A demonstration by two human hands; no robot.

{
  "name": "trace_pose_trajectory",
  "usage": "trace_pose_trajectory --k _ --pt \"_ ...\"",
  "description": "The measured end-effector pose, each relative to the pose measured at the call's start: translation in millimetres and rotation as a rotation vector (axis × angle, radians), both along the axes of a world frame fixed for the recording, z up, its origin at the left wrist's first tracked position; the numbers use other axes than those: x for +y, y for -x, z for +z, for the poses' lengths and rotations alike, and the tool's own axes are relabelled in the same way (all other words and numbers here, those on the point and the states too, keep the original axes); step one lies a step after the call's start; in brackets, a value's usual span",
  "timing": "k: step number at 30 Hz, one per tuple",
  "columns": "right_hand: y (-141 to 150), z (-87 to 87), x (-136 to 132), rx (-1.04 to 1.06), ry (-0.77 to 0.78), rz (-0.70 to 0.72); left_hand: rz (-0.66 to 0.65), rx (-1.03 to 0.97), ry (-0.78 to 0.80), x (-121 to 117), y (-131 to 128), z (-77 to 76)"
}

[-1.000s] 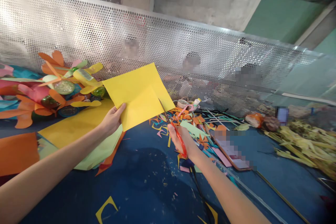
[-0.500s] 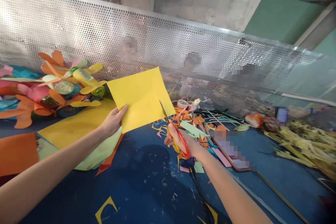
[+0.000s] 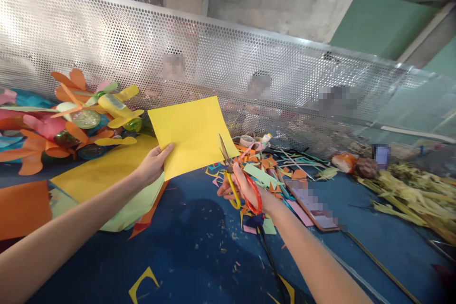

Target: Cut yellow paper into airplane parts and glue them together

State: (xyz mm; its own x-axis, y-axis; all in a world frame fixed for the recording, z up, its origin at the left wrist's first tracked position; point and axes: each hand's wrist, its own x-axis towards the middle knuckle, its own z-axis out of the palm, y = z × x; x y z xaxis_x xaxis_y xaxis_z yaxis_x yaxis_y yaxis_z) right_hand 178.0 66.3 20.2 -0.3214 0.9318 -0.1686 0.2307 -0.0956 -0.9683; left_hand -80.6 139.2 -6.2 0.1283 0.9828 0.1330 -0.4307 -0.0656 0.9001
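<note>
My left hand (image 3: 156,163) pinches the lower left edge of a yellow sheet of paper (image 3: 188,135), thumb on top, and holds it up above the table. In my right hand (image 3: 245,187) is a pair of scissors (image 3: 233,189) with one red and one yellow handle loop. The scissors' blades point up and away, at the sheet's lower right edge. One blade shows in front of the paper. Below my left forearm lie a larger yellow sheet (image 3: 107,168) and light green sheets (image 3: 142,206).
Paper flowers (image 3: 81,114) on bottle pieces crowd the left. Scraps (image 3: 263,164), a phone (image 3: 315,211) and a black cable (image 3: 269,251) lie to the right on the blue table (image 3: 192,247). Corn husks (image 3: 409,185) are at the far right. A perforated metal panel (image 3: 213,57) stands behind.
The scissors' handles have spread, with the yellow loop now apart from the red one, and my right fingers have loosened. The yellow sheet has shifted slightly right and down.
</note>
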Motion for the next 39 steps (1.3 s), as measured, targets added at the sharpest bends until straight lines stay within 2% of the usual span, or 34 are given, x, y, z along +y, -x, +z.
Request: trace_pose_trajectory --k 9,14,20,24,32,39 --pt "-4 -8.3 4 0.005 0.145 0.015 0.098 0.108 -0.066 4 3 0.9" --pt "-4 -11.2 7 -0.002 0.201 -0.002 0.097 0.157 -0.095 4 4 5.7" --pt "0 -3.5 4 0.092 0.155 0.029 0.006 0.051 -0.002 2 4 5.8" --pt "1 -2.2 4 0.09 0.167 0.028 -0.051 0.048 0.028 1 3 3.4" --pt "3 -1.6 1 0.072 0.098 0.001 -0.074 0.083 -0.008 -4 -1 5.2" --pt "11 2.7 -3 -0.017 0.002 -0.107 -0.07 0.082 -0.024 -8 -1 7.9"
